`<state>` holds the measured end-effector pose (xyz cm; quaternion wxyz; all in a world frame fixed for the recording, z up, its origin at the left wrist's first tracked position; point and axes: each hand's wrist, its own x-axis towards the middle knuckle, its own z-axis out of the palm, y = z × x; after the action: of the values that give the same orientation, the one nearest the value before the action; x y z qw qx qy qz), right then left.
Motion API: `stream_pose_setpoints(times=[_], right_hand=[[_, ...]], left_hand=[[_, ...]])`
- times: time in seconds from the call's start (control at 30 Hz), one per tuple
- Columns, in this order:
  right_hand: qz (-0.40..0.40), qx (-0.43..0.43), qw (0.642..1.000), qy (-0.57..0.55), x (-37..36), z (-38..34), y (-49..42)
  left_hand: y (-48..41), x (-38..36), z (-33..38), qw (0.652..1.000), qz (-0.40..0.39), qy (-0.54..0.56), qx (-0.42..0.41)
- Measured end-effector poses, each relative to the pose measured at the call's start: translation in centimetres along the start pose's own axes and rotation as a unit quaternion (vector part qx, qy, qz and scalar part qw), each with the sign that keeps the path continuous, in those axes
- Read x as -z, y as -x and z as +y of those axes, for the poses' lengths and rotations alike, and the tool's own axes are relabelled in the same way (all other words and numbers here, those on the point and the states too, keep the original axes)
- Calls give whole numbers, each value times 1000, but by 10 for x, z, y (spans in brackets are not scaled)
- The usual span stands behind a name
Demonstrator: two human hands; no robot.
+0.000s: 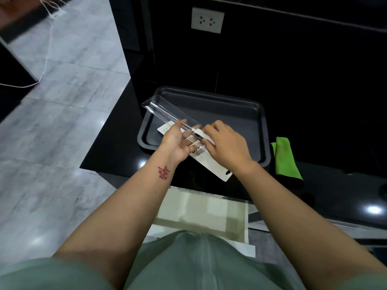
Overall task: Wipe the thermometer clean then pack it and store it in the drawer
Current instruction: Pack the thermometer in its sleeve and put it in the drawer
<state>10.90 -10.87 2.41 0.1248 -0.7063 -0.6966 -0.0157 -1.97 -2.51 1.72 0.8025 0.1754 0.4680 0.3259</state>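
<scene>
A long clear plastic case lies slanted over the dark tray, its far end at the tray's back left. The thin thermometer lies inside the case, its white head near my hands. My left hand holds the case from below, palm up. My right hand grips the thermometer's white head at the case's near end. A white printed card lies under the hands, reaching over the tray's front rim. An open drawer with a pale bottom sits below the counter, in front of my body.
A folded green cloth lies on the black counter to the right of the tray. A white wall socket is on the black back panel. To the left is grey tiled floor with a white cable.
</scene>
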Motion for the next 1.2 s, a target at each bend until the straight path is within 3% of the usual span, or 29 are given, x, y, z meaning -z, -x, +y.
stream_pose_setpoints(times=[0.47,0.8,0.93,1.0,1.2], right_hand=[[-5,13,1000,-21,1,-13,-10],[-22,-21,989,-141,-14,-17,-24],[100,-146,952,-250,-11,-12,-33],[119,-221,933,-259,-16,-3,-39],[-162,-267,935,-166,-53,-4,-55]], left_hand=[[0,1,8,999,13,-42,-13],[-6,5,10,996,8,-88,-1],[-11,20,26,997,43,-53,-26],[-11,32,37,997,57,-17,-43],[-8,61,55,998,58,-5,-35]])
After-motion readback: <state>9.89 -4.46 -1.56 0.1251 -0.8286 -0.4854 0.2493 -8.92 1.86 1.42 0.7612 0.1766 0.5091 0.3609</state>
